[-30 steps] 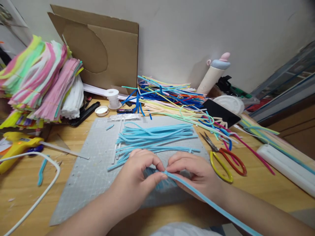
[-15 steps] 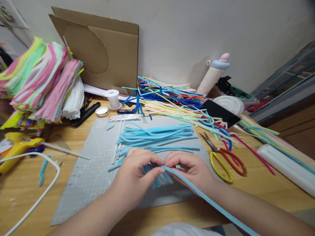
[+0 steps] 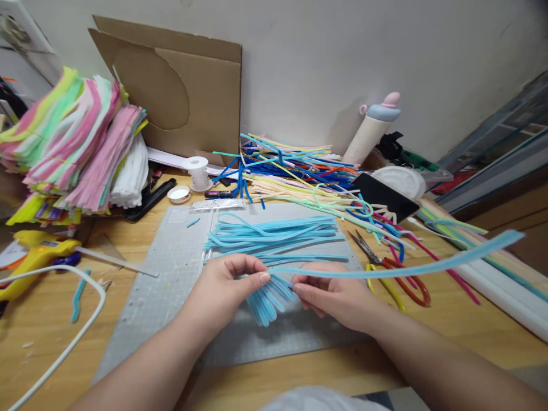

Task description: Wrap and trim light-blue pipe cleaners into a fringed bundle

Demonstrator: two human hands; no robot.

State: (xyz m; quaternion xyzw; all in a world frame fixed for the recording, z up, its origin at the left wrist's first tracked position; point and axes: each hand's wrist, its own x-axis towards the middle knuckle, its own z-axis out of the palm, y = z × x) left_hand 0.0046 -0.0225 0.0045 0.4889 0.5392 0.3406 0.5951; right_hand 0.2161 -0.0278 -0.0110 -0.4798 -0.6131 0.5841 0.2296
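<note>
Over the cutting mat, my left hand pinches a folded light-blue pipe cleaner bundle, its rounded loops fanning out below the fingers. From that pinch a long loose end runs to the right, passing above my right hand. The right thumb and fingers are closed at the outer loop on the bundle's right edge; the exact grip is partly hidden. Behind both hands lies a pile of light-blue pipe cleaners on the mat.
Scissors lie right of the mat. At left are a yellow glue gun and a white cable. Mixed pipe cleaners, a spool, a bottle and cardboard stand or lie at the back.
The long loose end has swung up from over my right forearm to point rightward. My right hand has moved slightly away from my left, down to the loops, which now show more fully.
</note>
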